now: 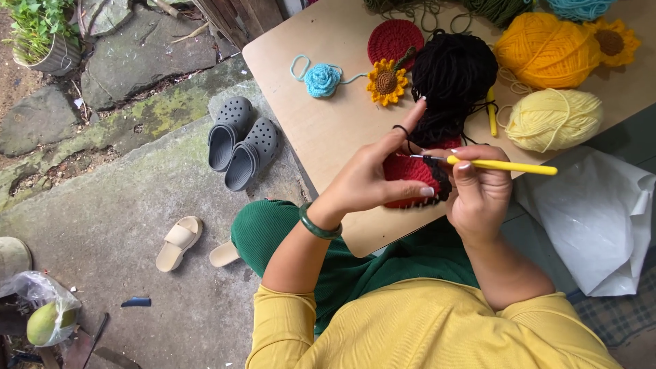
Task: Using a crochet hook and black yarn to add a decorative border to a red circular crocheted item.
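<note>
Crochet hook [502,165], yellow-handled, is pinched in my right hand [480,193], its metal tip in black stitches on the red crochet piece [408,176]. My left hand [372,179] grips that piece above the table [328,130] edge, black yarn looped over the raised forefinger. Black yarn ball [452,72] lies just beyond, pale yellow ball [553,119] to its right.

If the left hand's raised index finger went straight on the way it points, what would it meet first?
Likely the black yarn ball just beyond the left hand; the yellow crocheted sunflower lies slightly left of that line. Depth is unclear.
</note>
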